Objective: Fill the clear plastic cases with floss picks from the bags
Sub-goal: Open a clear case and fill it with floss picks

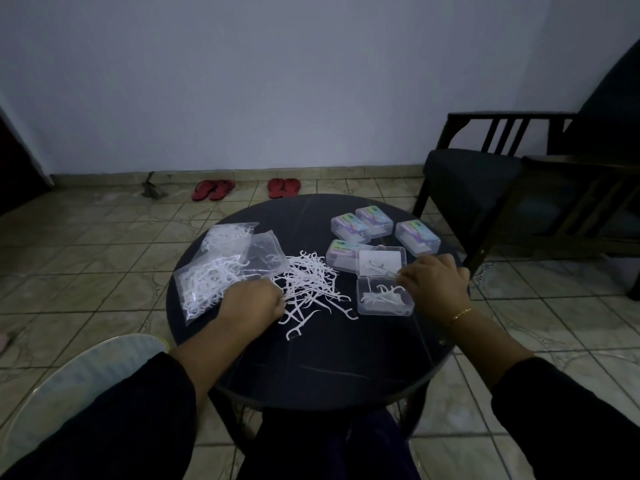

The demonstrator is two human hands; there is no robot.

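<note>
An open clear plastic case (pixel 382 299) lies on the round dark table (pixel 311 368), its lid (pixel 381 259) folded back and a few white floss picks inside. My right hand (pixel 434 284) is at the case's right edge, fingers curled, pinching a floss pick over it. A loose pile of floss picks (pixel 311 282) lies in the table's middle. My left hand (pixel 251 303) rests on the pile's left edge with fingers curled onto picks. Two clear bags (pixel 221 271) holding floss picks lie to the left.
Several closed cases with colourful labels (pixel 384 226) stand behind the open case. A dark wooden armchair (pixel 519 188) is at the right, a pale round stool (pixel 79 386) at the lower left. Two pairs of red sandals (pixel 247 188) lie on the tiled floor by the wall.
</note>
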